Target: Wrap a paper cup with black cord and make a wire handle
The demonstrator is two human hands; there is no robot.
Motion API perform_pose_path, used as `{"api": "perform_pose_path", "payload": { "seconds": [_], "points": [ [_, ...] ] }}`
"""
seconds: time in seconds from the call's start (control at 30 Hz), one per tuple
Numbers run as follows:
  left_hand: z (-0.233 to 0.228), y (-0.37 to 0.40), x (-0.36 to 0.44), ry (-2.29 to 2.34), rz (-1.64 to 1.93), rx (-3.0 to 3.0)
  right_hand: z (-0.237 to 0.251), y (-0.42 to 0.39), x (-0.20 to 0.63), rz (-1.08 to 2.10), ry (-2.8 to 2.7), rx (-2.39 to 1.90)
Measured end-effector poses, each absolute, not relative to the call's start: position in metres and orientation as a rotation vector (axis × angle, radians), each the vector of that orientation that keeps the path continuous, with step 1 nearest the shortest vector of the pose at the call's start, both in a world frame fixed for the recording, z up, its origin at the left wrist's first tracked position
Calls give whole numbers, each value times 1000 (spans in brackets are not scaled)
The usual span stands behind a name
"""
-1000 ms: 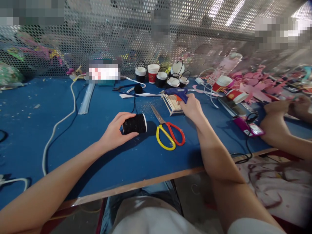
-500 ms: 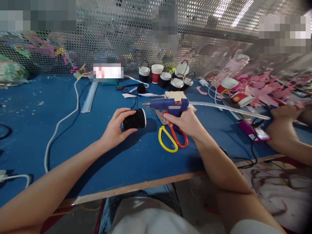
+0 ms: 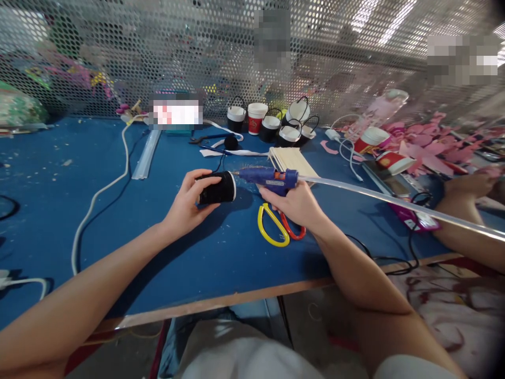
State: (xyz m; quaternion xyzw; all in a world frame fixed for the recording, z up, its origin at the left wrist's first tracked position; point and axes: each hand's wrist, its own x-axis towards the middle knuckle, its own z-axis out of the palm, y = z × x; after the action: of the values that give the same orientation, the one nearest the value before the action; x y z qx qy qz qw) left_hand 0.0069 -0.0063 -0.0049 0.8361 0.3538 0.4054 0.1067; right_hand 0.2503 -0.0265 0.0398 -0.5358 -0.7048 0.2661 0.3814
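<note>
A paper cup wrapped in black yarn (image 3: 219,190) lies sideways in my left hand (image 3: 192,197), its white rim facing right. My right hand (image 3: 296,204) grips a blue hot glue gun (image 3: 263,177), with a long clear glue stick (image 3: 379,196) running out of its back end. The gun's nozzle is at the upper edge of the cup, near the rim; whether it touches cannot be made out. Beneath my right hand lie scissors with yellow and red handles (image 3: 273,226). Behind the cup rests a black yarn ball (image 3: 231,142), a strand leading toward the cup.
Several black-wrapped cups with handles (image 3: 270,129) stand at the back beside a red cup (image 3: 257,119). A bundle of pale sticks (image 3: 294,162) lies behind the gun. Pink paper petals (image 3: 426,145) and a co-worker's arm (image 3: 461,216) are at right. A white cable (image 3: 98,195) crosses the left side.
My right hand has brought the glue gun left and slightly down, its nozzle now at the cup's rim. The left hand holds the cup almost in the same place.
</note>
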Motion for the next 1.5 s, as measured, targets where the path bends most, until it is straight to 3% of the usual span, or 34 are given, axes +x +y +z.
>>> {"api": "perform_pose_path", "payload": {
  "seconds": [0.73, 1.5],
  "points": [
    [-8, -7, 8, 1030, 1178, 2478, 45, -31, 254, 467, -1916, -1501],
    [-11, -2, 7, 1077, 1196, 2447, 48, -35, 254, 499, -1938, -1488]
  ]
}}
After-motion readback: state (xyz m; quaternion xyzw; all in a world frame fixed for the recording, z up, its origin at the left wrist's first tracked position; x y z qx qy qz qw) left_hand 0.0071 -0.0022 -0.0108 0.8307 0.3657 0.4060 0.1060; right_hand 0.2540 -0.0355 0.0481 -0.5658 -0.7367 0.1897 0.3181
